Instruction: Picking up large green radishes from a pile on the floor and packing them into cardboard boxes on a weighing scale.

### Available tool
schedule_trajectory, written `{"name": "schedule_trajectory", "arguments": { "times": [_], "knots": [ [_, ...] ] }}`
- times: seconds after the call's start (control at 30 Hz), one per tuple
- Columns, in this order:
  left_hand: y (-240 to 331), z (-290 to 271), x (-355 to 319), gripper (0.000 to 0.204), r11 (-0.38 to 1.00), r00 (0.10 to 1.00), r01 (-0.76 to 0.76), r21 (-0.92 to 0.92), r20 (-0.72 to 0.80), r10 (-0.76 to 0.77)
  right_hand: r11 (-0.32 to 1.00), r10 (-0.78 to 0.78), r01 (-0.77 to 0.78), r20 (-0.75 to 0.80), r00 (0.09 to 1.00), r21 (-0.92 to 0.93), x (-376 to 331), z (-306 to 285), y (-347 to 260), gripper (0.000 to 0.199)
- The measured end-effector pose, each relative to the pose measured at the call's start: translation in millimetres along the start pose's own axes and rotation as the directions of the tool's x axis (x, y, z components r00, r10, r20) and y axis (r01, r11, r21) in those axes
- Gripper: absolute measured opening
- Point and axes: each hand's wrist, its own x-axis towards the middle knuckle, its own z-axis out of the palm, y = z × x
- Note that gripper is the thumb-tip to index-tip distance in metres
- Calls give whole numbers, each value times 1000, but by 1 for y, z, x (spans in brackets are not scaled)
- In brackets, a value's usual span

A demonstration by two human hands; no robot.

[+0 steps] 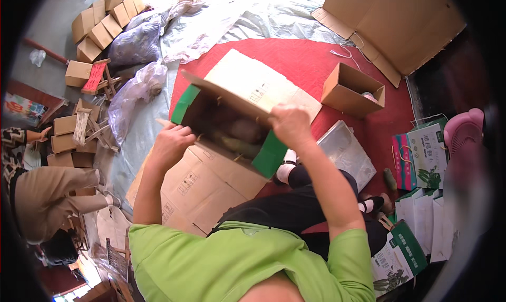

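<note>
A cardboard box [216,136] with green end flaps is open in front of me, tilted, over flattened cardboard. My left hand [178,141] is closed on its near-left edge. At the far-right edge, beside the other green flap [269,153], my right hand [291,124] is closed on the box wall. Deep in shadow inside lie a long pale-green thing [237,144], perhaps a vegetable, and a rounder pinkish one [245,128]; their exact kind is unclear.
Flattened cardboard [174,188] covers part of the red mat [311,54]. At right are a small open carton [345,99], green-and-white gift boxes [429,154], a green radish-like vegetable [390,179] and a pink fan [464,125]. Another person [52,196] stands left, near small cartons [105,30].
</note>
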Motion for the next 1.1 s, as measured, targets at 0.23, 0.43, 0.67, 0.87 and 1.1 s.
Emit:
{"name": "schedule_trajectory", "arguments": {
  "times": [0.23,0.43,0.67,0.87,1.1],
  "knots": [
    [-29,42,-84,8,986,970,120,120,195,-142,954,47,-110,223,974,277,-46,87,-57,16],
    [-34,41,-100,6,920,860,366,141,326,-392,968,-132,55,307,943,246,-36,65,-56,18],
    [29,18,2,14,971,971,233,-50,76,-229,848,153,-199,132,979,491,-47,-58,24,17],
    [147,75,104,12,972,962,-59,-228,246,116,676,462,-390,52,885,626,-127,-112,125,13],
    [220,225,160,24,961,784,173,-217,621,-1,524,713,-592,64,698,613,-249,-112,186,15]
  ]
}}
